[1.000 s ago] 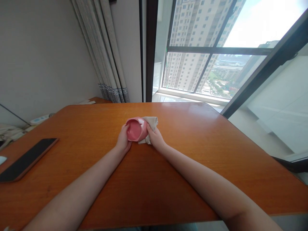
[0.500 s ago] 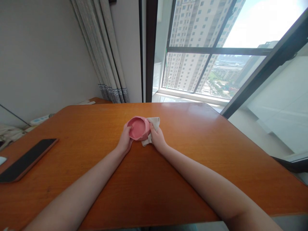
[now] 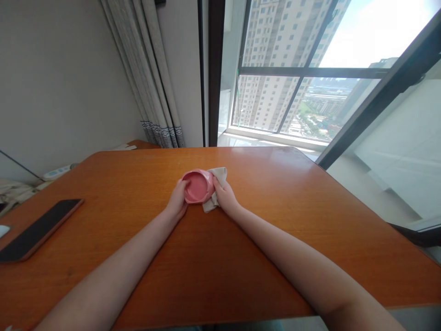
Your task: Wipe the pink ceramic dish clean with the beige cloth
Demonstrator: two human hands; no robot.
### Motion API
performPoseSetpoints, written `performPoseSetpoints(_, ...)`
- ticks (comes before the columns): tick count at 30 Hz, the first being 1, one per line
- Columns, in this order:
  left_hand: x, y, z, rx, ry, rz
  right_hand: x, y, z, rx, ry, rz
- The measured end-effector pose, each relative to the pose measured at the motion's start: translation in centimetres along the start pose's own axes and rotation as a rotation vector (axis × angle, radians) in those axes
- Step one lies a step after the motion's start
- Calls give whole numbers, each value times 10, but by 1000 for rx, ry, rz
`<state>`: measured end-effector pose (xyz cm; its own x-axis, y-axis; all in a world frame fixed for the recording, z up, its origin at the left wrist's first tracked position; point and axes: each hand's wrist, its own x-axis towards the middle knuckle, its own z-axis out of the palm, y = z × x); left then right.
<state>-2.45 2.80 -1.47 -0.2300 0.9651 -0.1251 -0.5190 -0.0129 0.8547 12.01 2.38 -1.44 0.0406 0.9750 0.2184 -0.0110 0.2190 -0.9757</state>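
A pink bowl point(image 3: 197, 187) with a wavy rim is tilted so that its inside faces me, above the middle of the table. My left hand point(image 3: 178, 198) is closed on its left side, the thumb over the rim and the other fingers hidden behind. On the bowl's right side, my right hand point(image 3: 224, 195) is closed on a pale grey cloth point(image 3: 220, 174), which lies against the bowl's outer wall. The cloth sticks out above and below that hand. Whether the bowl touches the table is hard to tell.
The brown wooden table point(image 3: 275, 257) stretches out around both arms. A long black flat pad point(image 3: 40, 230) with a brown edge lies at the left, a white object point(image 3: 3, 230) beside it. Behind the far edge are a grey curtain point(image 3: 151, 82) and a large window.
The bowl has turned slightly in my hands, showing more of its outer wall on the right. My right hand and the cloth have shifted a little to the left.
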Motion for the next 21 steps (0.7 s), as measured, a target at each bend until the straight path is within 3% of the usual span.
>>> performPoseSetpoints(3, -2, 2, 2, -86, 63, 75, -1, 5, 5, 38, -49, 13)
performPoseSetpoints(7, -4, 5, 5, -199, 53, 17, -4, 13, 13, 50, -101, 4)
performPoseSetpoints(12, -2, 1, 3, -84, -20, -9, -1, 12, 5, 57, 32, 23)
performPoseSetpoints(16, -2, -4, 3, 24, -6, 75, 2, 7, -1, 60, 45, 22)
performPoseSetpoints(18, -3, -2, 3, -31, 25, 101, 1, 6, 1, 81, 17, 46)
performPoseSetpoints(21, -5, 4, 5, -200, 79, 26, -3, 6, 8, 123, -108, 69)
